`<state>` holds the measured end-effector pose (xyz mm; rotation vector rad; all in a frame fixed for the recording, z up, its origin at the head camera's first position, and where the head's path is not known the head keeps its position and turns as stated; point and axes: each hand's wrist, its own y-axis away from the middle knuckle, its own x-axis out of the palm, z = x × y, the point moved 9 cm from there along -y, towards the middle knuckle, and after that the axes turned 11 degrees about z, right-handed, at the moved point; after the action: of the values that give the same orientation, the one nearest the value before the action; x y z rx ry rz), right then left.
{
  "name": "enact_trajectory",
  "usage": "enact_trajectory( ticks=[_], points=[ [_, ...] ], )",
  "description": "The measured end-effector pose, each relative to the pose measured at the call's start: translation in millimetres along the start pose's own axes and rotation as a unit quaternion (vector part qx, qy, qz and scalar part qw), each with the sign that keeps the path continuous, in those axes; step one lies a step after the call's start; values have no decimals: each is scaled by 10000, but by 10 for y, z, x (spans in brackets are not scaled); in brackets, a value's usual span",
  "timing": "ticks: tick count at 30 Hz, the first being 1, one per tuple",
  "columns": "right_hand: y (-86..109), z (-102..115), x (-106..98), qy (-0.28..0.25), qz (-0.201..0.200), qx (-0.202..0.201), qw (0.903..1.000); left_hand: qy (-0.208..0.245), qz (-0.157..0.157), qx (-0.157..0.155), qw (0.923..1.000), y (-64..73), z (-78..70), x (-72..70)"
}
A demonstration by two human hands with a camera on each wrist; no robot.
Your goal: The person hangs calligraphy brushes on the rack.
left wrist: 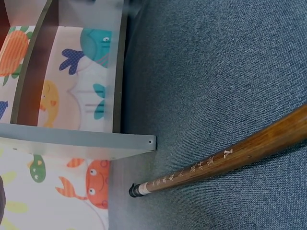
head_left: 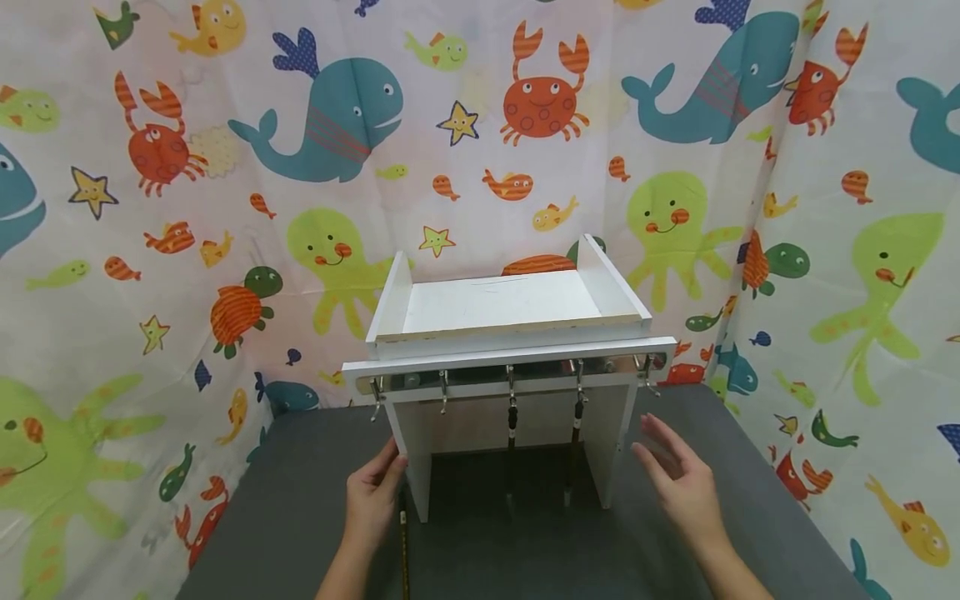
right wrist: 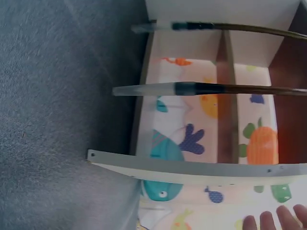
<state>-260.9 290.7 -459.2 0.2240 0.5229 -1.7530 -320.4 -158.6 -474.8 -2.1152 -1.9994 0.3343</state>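
A white wooden rack (head_left: 510, 340) stands on the grey surface, with a row of metal hooks along its front. Two calligraphy brushes (right wrist: 201, 89) hang from hooks, pale tips down. My left hand (head_left: 369, 500) is at the outer side of the rack's left panel, fingertips right at it and thumb near the front edge. Beside that panel lies another brush (left wrist: 225, 155), its brown handle lettered and its end black. My right hand (head_left: 678, 483) is held beside the right panel with fingers spread loosely, holding nothing. Only its fingertips (right wrist: 266, 220) show in the right wrist view.
Behind and on both sides hangs a white curtain (head_left: 420, 208) printed with sea animals. The grey cloth surface (head_left: 300, 500) spreads under the rack and to both sides. On top, the rack has a shallow open tray (head_left: 495, 302) with raised sides.
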Motion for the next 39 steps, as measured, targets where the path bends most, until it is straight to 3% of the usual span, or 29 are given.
enact_trajectory(
  ticks=[3,6,12,19,25,29,33,39],
  points=[
    [-88,-49,114,-56,623,-1,9980,16,34,19,10000,-8,-2,7],
    [-143,-120,180,-27,875,76,9961,38,92,24,9999,-10,0,18],
    [-222,-248,287,-314,988,126,9945,-23,91,69,9999,-7,22,11],
    [-231,-305,355,-813,858,158,9929,75,-93,110,9999,-38,239,-58],
    [-234,-305,371,-962,870,173,9914,-203,-286,128,9993,-9,237,-97],
    [-236,-290,365,-876,912,100,9919,-338,-230,-24,9992,7,165,-86],
    [-217,-296,351,-955,900,113,9913,-511,-186,-392,9977,47,63,-49],
    [-203,-304,351,-1048,841,129,9909,-387,-496,-901,9939,185,-21,-90]
  ],
)
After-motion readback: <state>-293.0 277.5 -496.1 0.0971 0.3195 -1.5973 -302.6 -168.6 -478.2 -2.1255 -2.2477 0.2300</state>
